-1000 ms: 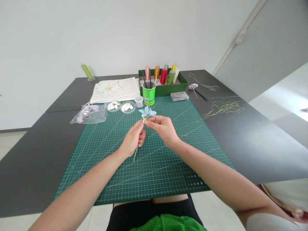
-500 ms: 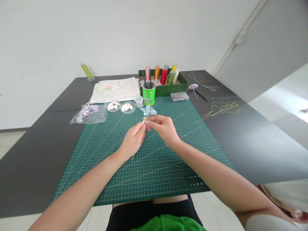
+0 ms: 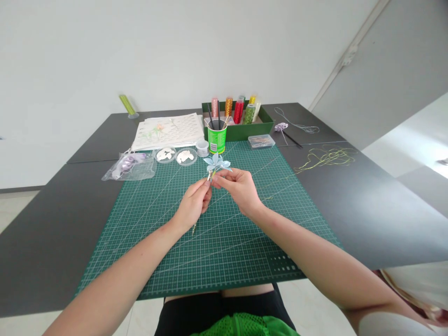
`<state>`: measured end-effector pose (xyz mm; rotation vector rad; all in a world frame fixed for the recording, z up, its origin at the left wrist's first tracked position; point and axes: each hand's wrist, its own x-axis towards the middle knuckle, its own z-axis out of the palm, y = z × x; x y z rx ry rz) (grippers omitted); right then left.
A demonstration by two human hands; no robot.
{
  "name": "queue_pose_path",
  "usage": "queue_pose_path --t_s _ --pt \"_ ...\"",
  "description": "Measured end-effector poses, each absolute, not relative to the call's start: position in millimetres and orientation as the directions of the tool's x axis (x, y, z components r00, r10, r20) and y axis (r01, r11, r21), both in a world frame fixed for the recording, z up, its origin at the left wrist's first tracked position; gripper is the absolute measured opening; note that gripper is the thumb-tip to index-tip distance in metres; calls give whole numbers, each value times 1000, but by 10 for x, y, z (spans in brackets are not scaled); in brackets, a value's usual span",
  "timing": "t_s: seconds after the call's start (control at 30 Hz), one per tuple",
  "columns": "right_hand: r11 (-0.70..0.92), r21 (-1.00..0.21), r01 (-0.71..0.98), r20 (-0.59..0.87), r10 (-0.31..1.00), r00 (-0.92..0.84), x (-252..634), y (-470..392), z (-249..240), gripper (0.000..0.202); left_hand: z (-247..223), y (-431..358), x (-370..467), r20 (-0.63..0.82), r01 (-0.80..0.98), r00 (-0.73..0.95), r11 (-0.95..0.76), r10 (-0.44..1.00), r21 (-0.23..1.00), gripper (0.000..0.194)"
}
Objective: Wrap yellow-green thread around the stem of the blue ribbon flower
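Left hand: the left hand [image 3: 192, 205] was pinched shut on the stem [image 3: 194, 227] just under the flower head, fingers together around it; the stem's lower end showed below the palm.
Right hand: the right hand [image 3: 240, 186] had its fingers closed at the base of the blue flower [image 3: 216, 163], seemingly on a fine thread too thin to make out.
Flower: it was held above the green cutting mat [image 3: 224, 242], petals spread, just in front of the green cup [image 3: 217, 137] of tools.
Nearby: two dishes of white petals [image 3: 176, 154] and a plastic bag [image 3: 129, 164] lay to the left; a green box of spools [image 3: 238, 116] stood behind; loose yellow-green thread [image 3: 325, 156] lay on the tabletop [image 3: 367, 200] to the right.
Risk: a hard pull by the right fingers would likely bend the petals or loosen the binding.
Risk: a slackened left pinch could let the stem twist and the flower drop onto the mat.
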<state>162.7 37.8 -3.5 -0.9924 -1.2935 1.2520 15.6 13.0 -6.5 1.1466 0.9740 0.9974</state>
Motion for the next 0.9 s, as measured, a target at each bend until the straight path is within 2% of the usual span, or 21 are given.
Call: queue_pose_path --t_s 0.1,0.27,0.5,0.57,0.73,0.9 --pt "124 -991 -54 129 987 -99 1629 380 -59 20 -66 115 165 -87 -60 259 106 962 993 37" --pt "174 -984 -27 176 982 -74 1623 368 -77 18 -66 92 185 14 81 256 -36 967 996 42" --pt "206 -976 66 201 976 -80 1634 314 31 18 -83 84 172 92 131 250 -128 964 983 38" --pt "194 -980 32 190 977 -101 1632 316 39 19 -82 88 164 89 122 252 -123 964 985 37" --pt "79 -980 -183 105 984 -141 1623 355 29 21 -59 90 173 22 42 281 -35 960 998 36" --pt "32 -981 -190 61 987 -149 1655 385 81 23 -19 79 185 -55 -100 326 92 944 991 34"
